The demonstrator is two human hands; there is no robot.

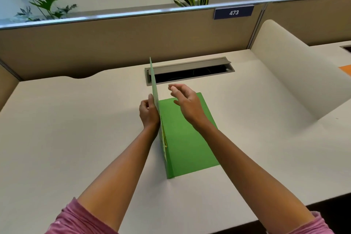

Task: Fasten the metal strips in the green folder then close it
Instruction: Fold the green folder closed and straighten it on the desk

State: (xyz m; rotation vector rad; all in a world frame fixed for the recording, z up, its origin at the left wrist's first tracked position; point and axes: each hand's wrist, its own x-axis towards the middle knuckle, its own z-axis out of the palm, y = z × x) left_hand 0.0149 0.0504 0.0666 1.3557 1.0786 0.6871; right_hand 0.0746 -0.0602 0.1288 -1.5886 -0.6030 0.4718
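Observation:
The green folder (187,144) lies on the white desk (76,129) in front of me, one half flat and its cover (154,83) standing almost upright, seen edge-on. My left hand (149,113) presses against the outer side of that upright cover, thumb at its edge. My right hand (187,103) hovers above the flat half with fingers spread, holding nothing. A thin yellowish metal strip (164,141) shows along the fold near the spine; its state is too small to tell.
A grey cable slot (190,70) with its lid up lies just behind the folder. A tan partition (114,40) with a "473" plate (233,12) backs the desk. A white curved divider (290,66) rises at the right. Plants stand beyond the partition.

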